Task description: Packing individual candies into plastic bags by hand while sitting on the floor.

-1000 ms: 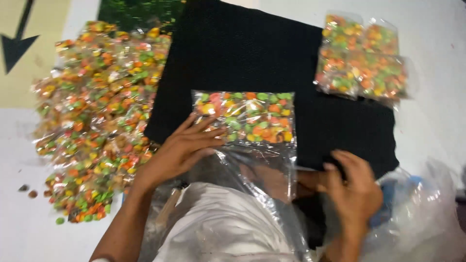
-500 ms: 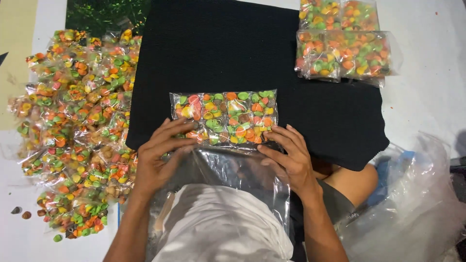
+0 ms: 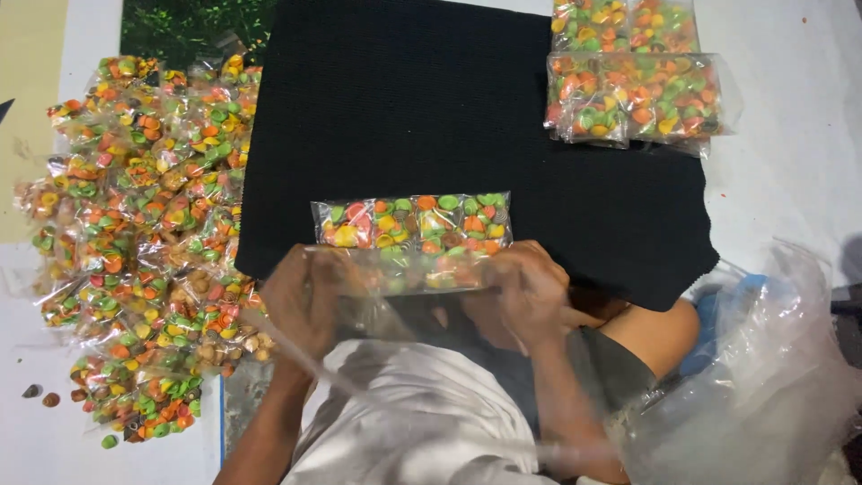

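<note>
Both hands, left hand [image 3: 305, 301] and right hand [image 3: 530, 292], grip closed on a clear plastic bag of colourful candy packets [image 3: 411, 235] lying on a black knitted cloth [image 3: 431, 108].

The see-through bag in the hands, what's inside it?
The bag holds small packets of orange, green, yellow and pink sweets. Both hands grip its folded lower edge and cover what lies there. It rests on a black cloth.

Single head-worn view, looking steeply down and forward over the person's own lap, close above the black cloth [image 3: 467, 117], its near edge under both hands, its far edge cropped at the frame's top
</note>
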